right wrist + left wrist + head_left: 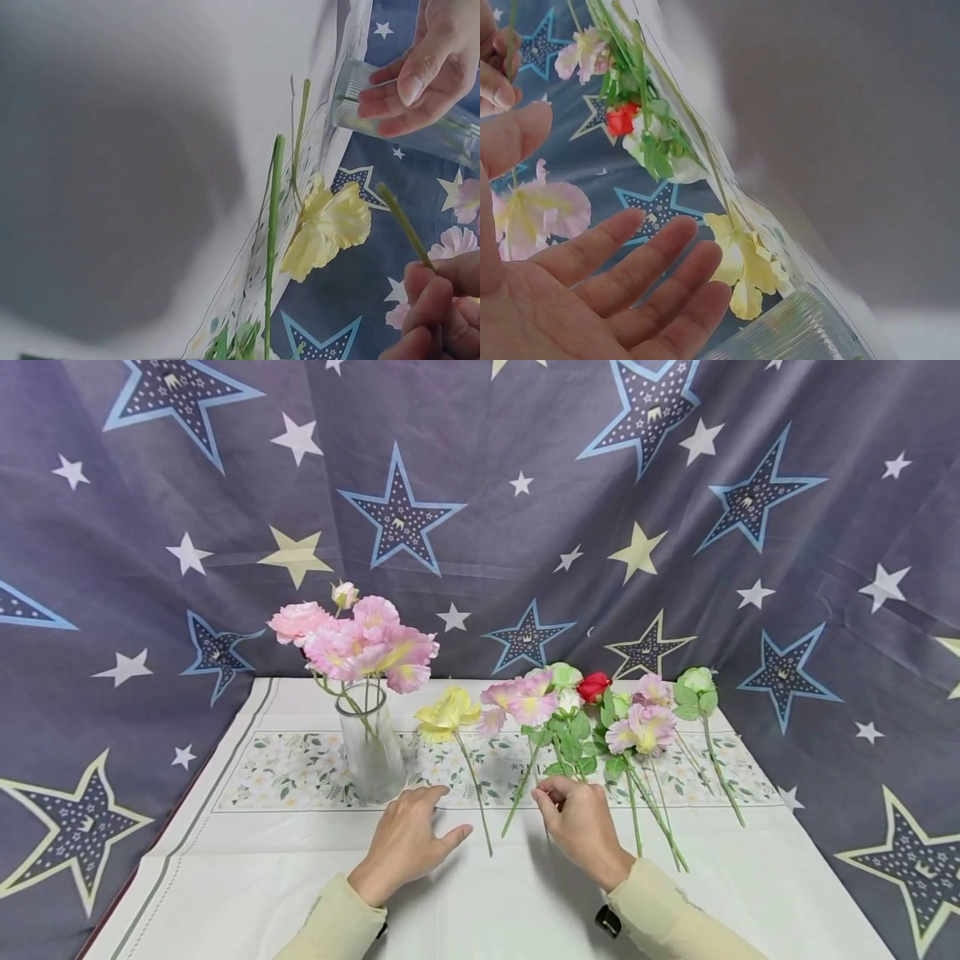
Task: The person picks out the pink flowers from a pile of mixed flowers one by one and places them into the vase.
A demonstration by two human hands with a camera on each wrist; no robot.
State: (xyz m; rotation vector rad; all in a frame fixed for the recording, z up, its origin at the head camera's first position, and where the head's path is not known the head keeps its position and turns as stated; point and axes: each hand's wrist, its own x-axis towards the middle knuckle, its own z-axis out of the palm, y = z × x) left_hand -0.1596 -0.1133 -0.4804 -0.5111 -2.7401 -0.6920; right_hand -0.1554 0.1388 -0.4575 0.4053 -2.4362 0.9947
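Observation:
My right hand [585, 831] pinches the stem of a pink-and-yellow flower [521, 700] between thumb and fingers. In the right wrist view, the cut end of that stem [405, 223] sticks out past the fingertips. Fingers spread and holding nothing, my left hand [408, 842] hovers in front of a ribbed clear glass vase [375, 760]. Pink flowers [360, 643] stand in the vase, their blooms above its rim. Between vase and right hand lies a yellow flower [448, 713], its stem toward me.
Right of the held flower lie a red rose [594, 686], white and green blooms, other pink-and-yellow flowers [643, 729] and a pale green rose [697, 680]. A white tablecloth [480, 910] with a floral band covers the table. Behind hangs a star-patterned curtain [480, 410].

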